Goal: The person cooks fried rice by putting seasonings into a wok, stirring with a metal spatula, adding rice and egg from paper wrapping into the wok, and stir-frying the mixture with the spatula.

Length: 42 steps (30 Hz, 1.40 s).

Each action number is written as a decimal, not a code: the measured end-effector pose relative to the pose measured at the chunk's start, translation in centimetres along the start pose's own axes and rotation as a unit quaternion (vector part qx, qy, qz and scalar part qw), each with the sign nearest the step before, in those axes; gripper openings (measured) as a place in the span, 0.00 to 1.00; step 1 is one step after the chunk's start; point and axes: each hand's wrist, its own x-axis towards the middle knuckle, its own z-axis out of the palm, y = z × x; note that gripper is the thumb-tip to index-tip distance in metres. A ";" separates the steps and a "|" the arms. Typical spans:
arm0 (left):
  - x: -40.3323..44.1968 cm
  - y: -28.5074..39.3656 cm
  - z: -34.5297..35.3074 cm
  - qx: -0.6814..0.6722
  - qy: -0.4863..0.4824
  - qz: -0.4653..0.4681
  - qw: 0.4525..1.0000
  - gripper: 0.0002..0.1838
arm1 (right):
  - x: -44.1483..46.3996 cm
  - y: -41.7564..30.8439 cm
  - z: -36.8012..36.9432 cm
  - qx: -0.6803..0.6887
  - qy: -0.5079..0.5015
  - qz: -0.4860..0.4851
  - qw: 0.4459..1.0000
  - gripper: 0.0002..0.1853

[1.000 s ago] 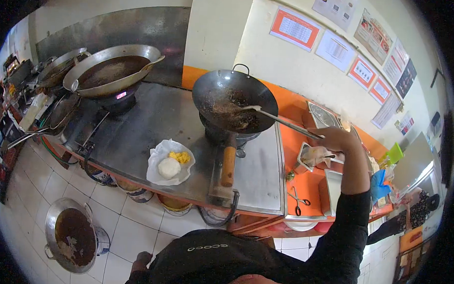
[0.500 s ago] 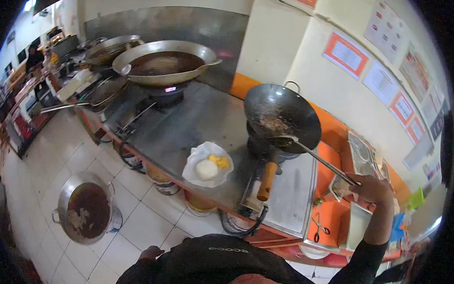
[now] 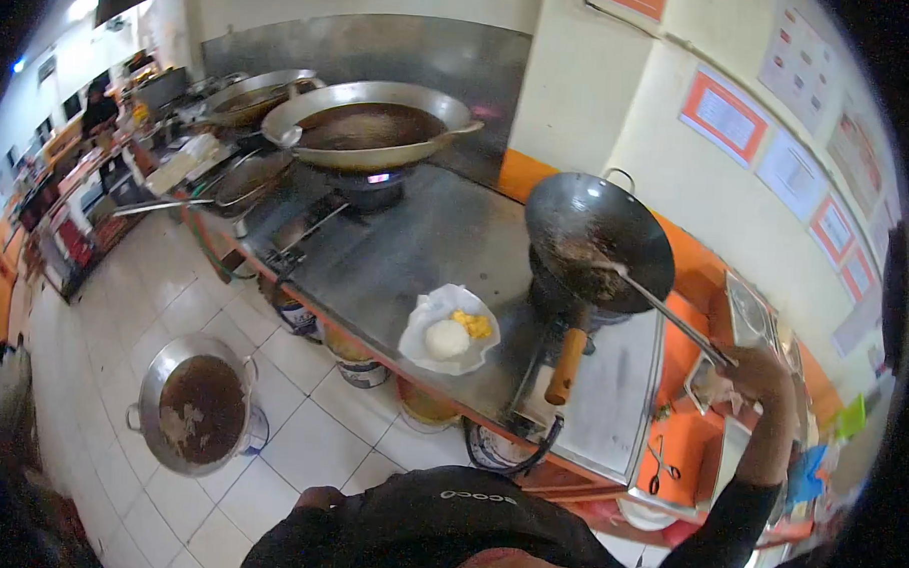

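My right hand point(image 3: 757, 375) is closed round the handle of a long metal ladle point(image 3: 674, 317). The ladle's head rests among dark food scraps inside a black wok point(image 3: 596, 239), which sits on a burner with its wooden handle point(image 3: 567, 368) pointing towards me. My left hand point(image 3: 321, 497) hangs low by my body, away from the counter; its fingers are hard to make out. Left of the wok, a paper-lined dish point(image 3: 422, 333) holds white rice point(image 3: 447, 339) and yellow food point(image 3: 472, 325).
A wide pan of dark oil point(image 3: 369, 159) stands on a burner at the back left. Another oil pan point(image 3: 155, 414) stands low by the floor. Scissors point(image 3: 661, 465) and metal trays point(image 3: 731, 454) are at right. A person point(image 3: 100, 109) is far left.
The view has turned left, so the counter and pans appear further right. The ladle's head has shifted within the wok, still in my right hand.
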 end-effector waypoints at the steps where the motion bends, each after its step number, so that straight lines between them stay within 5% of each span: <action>1: 0.0 0.0 -0.2 -0.002 0.000 0.001 1.000 0.18 | -0.5 -1.4 -0.7 0.055 -0.023 0.009 0.998 0.26; 2: 0.0 0.0 -0.3 -0.001 0.000 0.001 1.000 0.18 | -0.8 -2.5 -1.2 0.111 -0.044 0.022 0.993 0.26; 4: -0.4 0.0 -0.9 0.000 -0.003 0.000 1.000 0.18 | 2.0 0.4 2.4 0.012 0.034 -0.115 0.993 0.26; 7: -2.0 1.0 -2.7 -0.009 -0.011 -0.005 1.000 0.18 | -2.6 -4.4 -2.5 0.109 -0.082 0.082 0.987 0.26; 16: -11.3 9.8 -13.7 -0.046 -0.045 -0.073 0.995 0.18 | -0.6 -3.6 0.7 0.012 -0.030 -0.003 0.999 0.23; 20: -12.6 11.4 -16.2 -0.046 -0.016 -0.024 0.998 0.19 | -1.9 -2.6 0.3 0.026 -0.030 -0.004 0.999 0.23; 28: -3.4 2.3 -5.0 0.007 -0.010 0.007 1.000 0.18 | -2.6 -2.3 -0.1 -0.106 -0.015 -0.018 0.994 0.23; 29: -2.6 1.7 -4.4 0.006 -0.007 0.012 1.000 0.19 | -3.6 -2.6 -2.2 -0.054 -0.072 0.034 0.995 0.22; 33: 1.4 0.2 -1.9 0.001 0.012 0.042 0.999 0.20 | -6.5 -1.5 -3.8 -0.052 -0.033 0.061 0.996 0.21; 36: 8.1 -1.9 2.2 -0.022 0.034 0.101 0.994 0.21 | -3.8 -3.1 -2.0 -0.150 -0.035 0.048 0.987 0.23; 38: 13.4 -2.6 3.4 -0.093 0.056 0.166 0.980 0.22 | -3.4 -3.9 -2.6 -0.098 -0.030 0.032 0.994 0.21; 39: 7.5 2.1 -4.3 -0.240 0.092 0.133 0.957 0.19 | -2.6 -2.3 -2.1 -0.090 -0.018 0.008 0.996 0.20; 40: 6.3 5.6 -9.4 -0.202 0.135 0.140 0.960 0.23 | -1.6 -0.9 -1.4 -0.084 -0.006 -0.015 0.996 0.18; 41: 3.6 8.8 -15.4 -0.146 0.209 0.285 0.924 0.28 | -0.4 0.4 -0.3 -0.100 0.011 -0.051 0.994 0.20; 42: -0.3 12.6 -20.7 -0.458 0.145 0.195 0.855 0.29 | 1.0 1.6 1.1 -0.117 0.027 -0.086 0.989 0.22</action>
